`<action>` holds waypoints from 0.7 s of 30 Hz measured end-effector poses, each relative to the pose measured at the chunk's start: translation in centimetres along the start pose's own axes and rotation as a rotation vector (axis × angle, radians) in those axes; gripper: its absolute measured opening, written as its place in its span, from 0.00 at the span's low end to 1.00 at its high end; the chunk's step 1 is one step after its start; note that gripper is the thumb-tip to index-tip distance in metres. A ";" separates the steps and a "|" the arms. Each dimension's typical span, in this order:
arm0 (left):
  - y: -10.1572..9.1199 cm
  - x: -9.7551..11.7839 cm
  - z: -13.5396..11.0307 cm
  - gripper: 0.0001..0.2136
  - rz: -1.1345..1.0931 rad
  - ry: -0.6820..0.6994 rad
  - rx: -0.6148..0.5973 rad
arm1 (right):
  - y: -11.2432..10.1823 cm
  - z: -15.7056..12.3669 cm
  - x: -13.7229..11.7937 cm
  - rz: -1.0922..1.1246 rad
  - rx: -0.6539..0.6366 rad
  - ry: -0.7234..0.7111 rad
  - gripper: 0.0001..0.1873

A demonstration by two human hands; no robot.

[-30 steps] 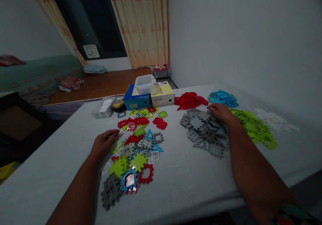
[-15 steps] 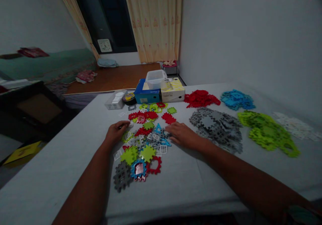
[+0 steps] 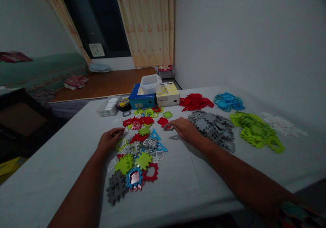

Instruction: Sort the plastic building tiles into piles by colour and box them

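Note:
My right hand pinches a grey toothed plastic building piece and holds it just above the cloth, between the mixed pile and the grey heap. On the left side of the mixed pile rests my left hand, its fingers curled together. A small white window-shaped piece shows at its fingertips; whether it is gripped or only touched is unclear. The mixed pile holds green pieces, red pieces, blue triangles, a dark grey lattice piece and white window pieces.
Sorted heaps lie to the right: red, blue, grey, green and white. Behind the pile stand a blue box, a yellow-white box, a clear tub and a roll of tape.
My right hand has lifted a grey piece up from the right side of the mixed pile and moved slightly right. My left hand stays in place. The camera view has shifted a little right.

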State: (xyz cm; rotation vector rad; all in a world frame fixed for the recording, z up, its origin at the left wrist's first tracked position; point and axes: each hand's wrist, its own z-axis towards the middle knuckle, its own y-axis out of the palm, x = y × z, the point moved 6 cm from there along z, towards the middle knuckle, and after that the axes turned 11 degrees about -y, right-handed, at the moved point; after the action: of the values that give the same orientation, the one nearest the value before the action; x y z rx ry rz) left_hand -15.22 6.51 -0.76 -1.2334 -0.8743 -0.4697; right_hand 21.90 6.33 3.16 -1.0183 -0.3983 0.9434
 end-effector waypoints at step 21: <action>-0.3 0.2 0.0 0.25 0.006 -0.009 0.012 | -9.2 -11.2 19.4 -0.114 0.020 0.814 0.17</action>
State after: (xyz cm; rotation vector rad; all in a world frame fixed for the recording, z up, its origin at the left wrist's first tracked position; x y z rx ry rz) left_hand -15.35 6.46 -0.45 -1.2277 -0.8792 -0.4537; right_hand 44.72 14.38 2.93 -1.2505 0.2330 0.3698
